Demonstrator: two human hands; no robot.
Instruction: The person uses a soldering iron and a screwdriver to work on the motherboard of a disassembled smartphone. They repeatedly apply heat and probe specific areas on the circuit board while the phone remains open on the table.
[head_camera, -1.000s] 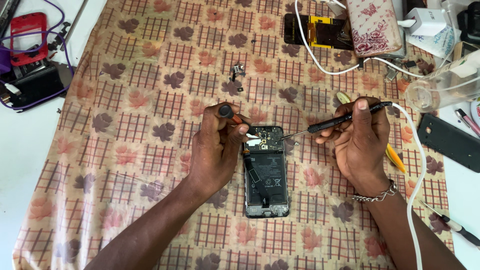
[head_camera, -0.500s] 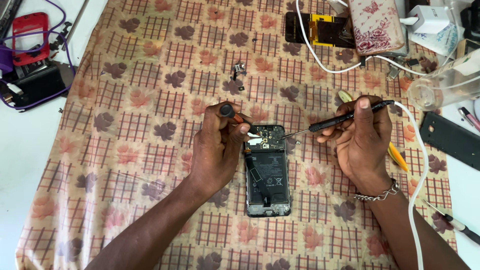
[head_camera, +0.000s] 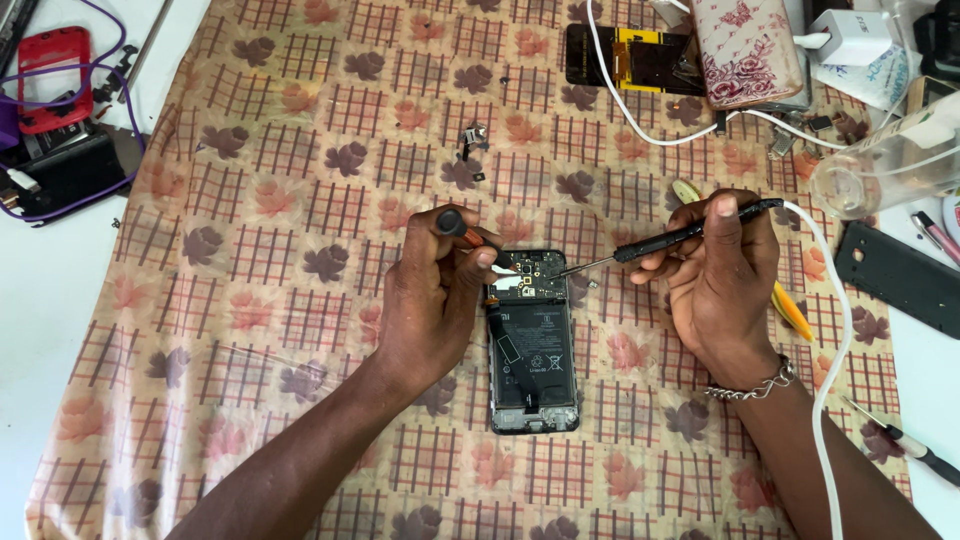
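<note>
A cloth (head_camera: 250, 200) with a beige ground, dark red grid squares and brown and orange leaf prints covers most of a white table (head_camera: 40, 330), which shows bare along the left edge and at the far right. On the far left lie a red phone case (head_camera: 55, 70), a black box (head_camera: 65, 175) and a purple cable (head_camera: 110, 110). At the far side rest a dark screen panel (head_camera: 630, 60), a flowered phone cover (head_camera: 745, 50) and a white charger (head_camera: 850, 35) with a white cable (head_camera: 640, 125). A clear plastic container (head_camera: 890, 165) and a black phone cover (head_camera: 900, 280) sit at the right. The light is even and soft, with faint shadows.
</note>
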